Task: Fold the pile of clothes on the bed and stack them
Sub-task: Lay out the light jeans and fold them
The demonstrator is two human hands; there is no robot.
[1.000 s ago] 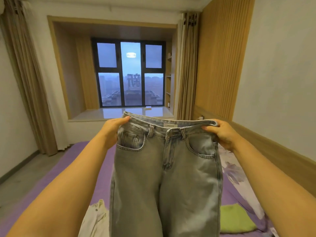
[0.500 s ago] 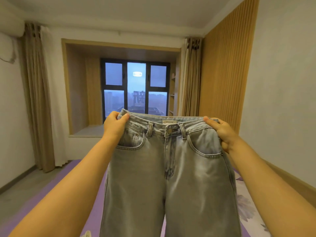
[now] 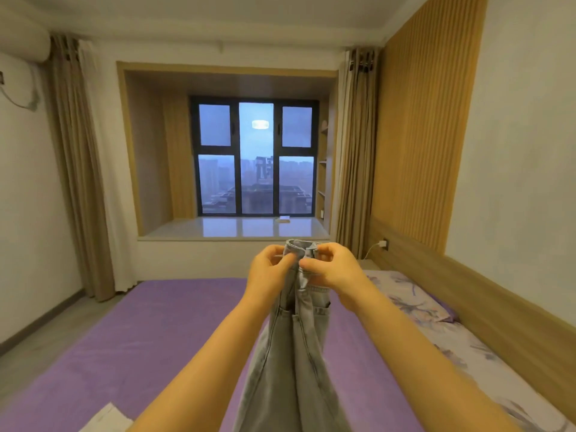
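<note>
Head view: light grey-blue denim jeans point(image 3: 299, 353) held up above the purple bedspread point(image 3: 149, 332), folded lengthwise, legs hanging down together. Left hand point(image 3: 269, 271) and right hand point(image 3: 332, 269) side by side, nearly touching, each with fingers curled, pinching the waistband at the top. White garment corner point(image 3: 106, 420) at bottom left.

A dark-framed window point(image 3: 256, 159) sits in a wood-lined alcove straight beyond the fingers, showing dusky blue towers and a reflected ceiling lamp point(image 3: 260, 124). A pale sill point(image 3: 237, 227) lies just above them. Beige curtains point(image 3: 79, 169) hang either side. Right of the fingers, a slatted wood panel point(image 3: 420, 129) rises over a headboard point(image 3: 486, 294). Left, grey floor point(image 3: 40, 338) and an air conditioner point(image 3: 21, 42).
</note>
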